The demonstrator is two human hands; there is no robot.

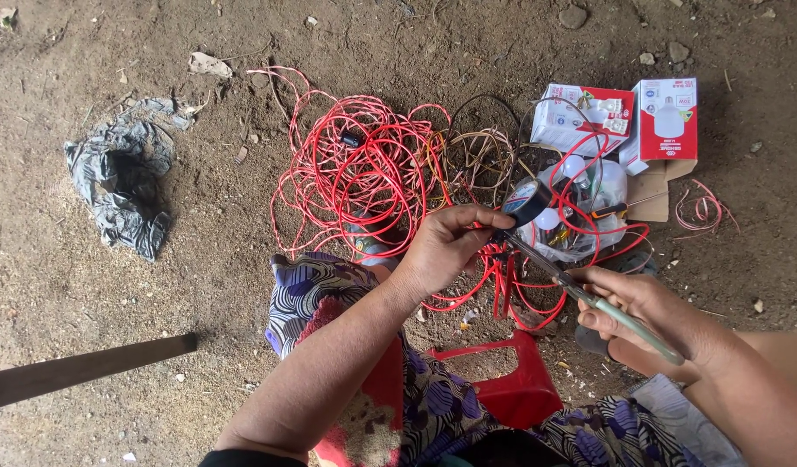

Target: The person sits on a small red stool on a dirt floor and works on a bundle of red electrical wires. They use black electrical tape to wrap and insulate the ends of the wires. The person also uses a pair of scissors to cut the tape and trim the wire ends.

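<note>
My left hand [446, 246] pinches a red wire [502, 259] and holds a roll of black tape [528, 201] near its fingertips, low over the dirt floor. My right hand [645, 311] grips a pair of scissors with pale green handles [606, 307], the blades pointing up-left toward the wire at my left fingers. A big tangle of red wire [364, 173] lies on the ground just beyond both hands.
Two red-and-white bulb boxes [666, 117] and a clear bag with bulbs [589, 203] lie at the upper right. A crumpled dark plastic bag [122, 182] sits at left, a red plastic stool [511, 385] under me, a dark plank [79, 372] at lower left.
</note>
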